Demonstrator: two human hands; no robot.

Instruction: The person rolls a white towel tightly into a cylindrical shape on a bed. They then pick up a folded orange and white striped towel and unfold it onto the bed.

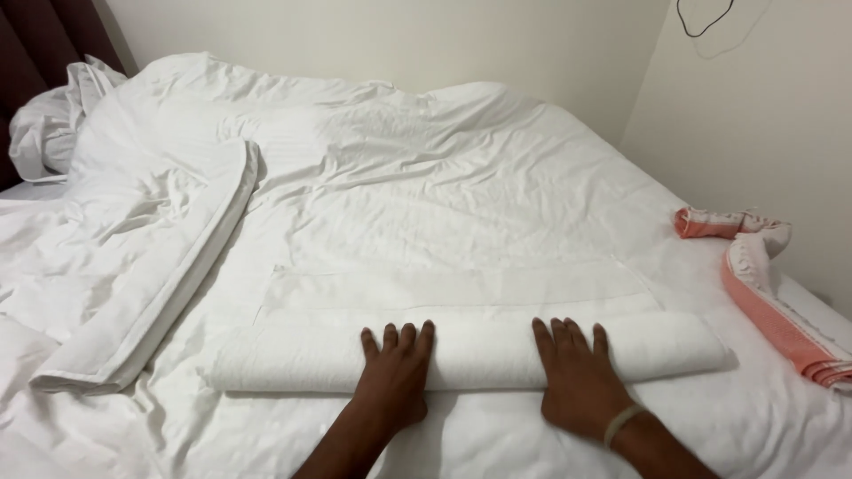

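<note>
Fingers (404,341) flat and spread on the half-rolled white towel (461,350) — both hands pressing, gripping nothing — rolling step; next push needs even pressure.

White towel (479,350): partly rolled; roll lying crosswise on bed; rest flat.

Cream walls (497,44) meeting at a corner, dark curtain (35,44), rumpled white bed (426,177), soft light

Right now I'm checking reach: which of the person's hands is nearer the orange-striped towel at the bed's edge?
Right. The right hand rests on the rolled white towel, toward the end nearest the orange-striped towel. The left hand presses the roll farther away.
</note>
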